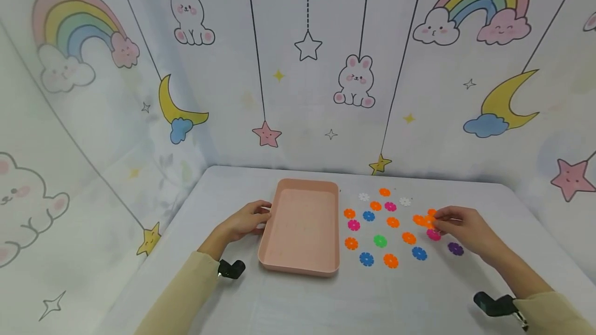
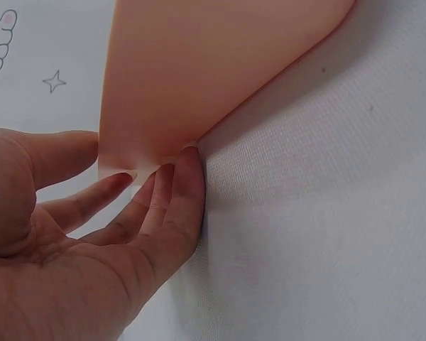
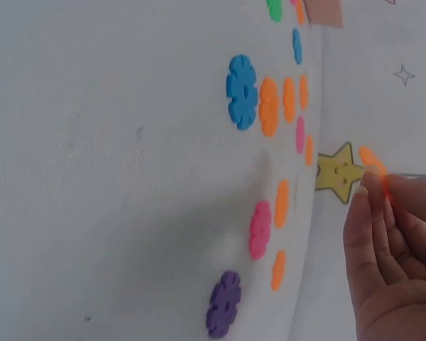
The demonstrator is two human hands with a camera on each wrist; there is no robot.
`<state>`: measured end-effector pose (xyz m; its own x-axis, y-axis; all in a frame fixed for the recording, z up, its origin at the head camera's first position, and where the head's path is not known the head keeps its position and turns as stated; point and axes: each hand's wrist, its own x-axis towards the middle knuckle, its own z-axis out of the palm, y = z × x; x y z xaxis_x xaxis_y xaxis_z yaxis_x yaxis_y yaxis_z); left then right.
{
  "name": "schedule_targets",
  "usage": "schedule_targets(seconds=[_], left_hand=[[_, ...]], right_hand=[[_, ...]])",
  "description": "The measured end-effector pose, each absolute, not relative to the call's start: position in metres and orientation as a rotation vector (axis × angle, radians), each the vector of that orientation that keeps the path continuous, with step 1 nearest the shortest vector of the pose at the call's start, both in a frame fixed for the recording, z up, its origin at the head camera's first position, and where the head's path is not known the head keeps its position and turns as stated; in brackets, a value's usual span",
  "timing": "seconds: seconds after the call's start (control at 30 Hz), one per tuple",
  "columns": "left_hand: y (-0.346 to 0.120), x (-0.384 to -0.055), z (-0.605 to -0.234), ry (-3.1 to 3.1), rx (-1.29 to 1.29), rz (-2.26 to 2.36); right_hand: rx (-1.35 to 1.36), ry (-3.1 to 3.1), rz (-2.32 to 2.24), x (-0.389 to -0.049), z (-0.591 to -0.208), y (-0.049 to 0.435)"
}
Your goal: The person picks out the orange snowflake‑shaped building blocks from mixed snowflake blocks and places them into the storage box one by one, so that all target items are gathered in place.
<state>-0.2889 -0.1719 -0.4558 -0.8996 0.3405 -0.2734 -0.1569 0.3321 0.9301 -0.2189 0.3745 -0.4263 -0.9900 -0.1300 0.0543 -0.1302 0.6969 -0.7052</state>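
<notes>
A shallow pink tray (image 1: 304,226) lies on the white table. My left hand (image 1: 247,220) holds its left edge; in the left wrist view the thumb is against the rim and the curled fingers (image 2: 188,177) touch the lower side wall. To the right, my right hand (image 1: 463,226) pinches an orange snowflake disc (image 3: 371,160) between thumb and fingertips, above the table. Beneath and beside that hand lie more orange discs (image 1: 419,220), a pink disc (image 1: 433,234) and a purple disc (image 1: 456,248).
Between the tray and my right hand, several flat notched discs are spread out: orange (image 1: 390,261), blue (image 1: 367,259), green (image 1: 380,241), pink (image 1: 354,225) and white (image 1: 364,197). A patterned curtain (image 1: 298,97) hangs behind the table.
</notes>
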Motion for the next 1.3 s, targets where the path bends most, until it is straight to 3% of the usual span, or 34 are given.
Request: schedule_targets(seconds=[0.67, 1.3], left_hand=[[-0.172, -0.292, -0.458, 2.183, 0.162, 1.589], [-0.173, -0.292, -0.458, 2.145, 0.147, 1.618]], right_hand=[[0.289, -2.83, 1.403, -0.22, -0.401, 0.307], [0.483, -2.786, 1.615, -0.231, -0.413, 0.252]])
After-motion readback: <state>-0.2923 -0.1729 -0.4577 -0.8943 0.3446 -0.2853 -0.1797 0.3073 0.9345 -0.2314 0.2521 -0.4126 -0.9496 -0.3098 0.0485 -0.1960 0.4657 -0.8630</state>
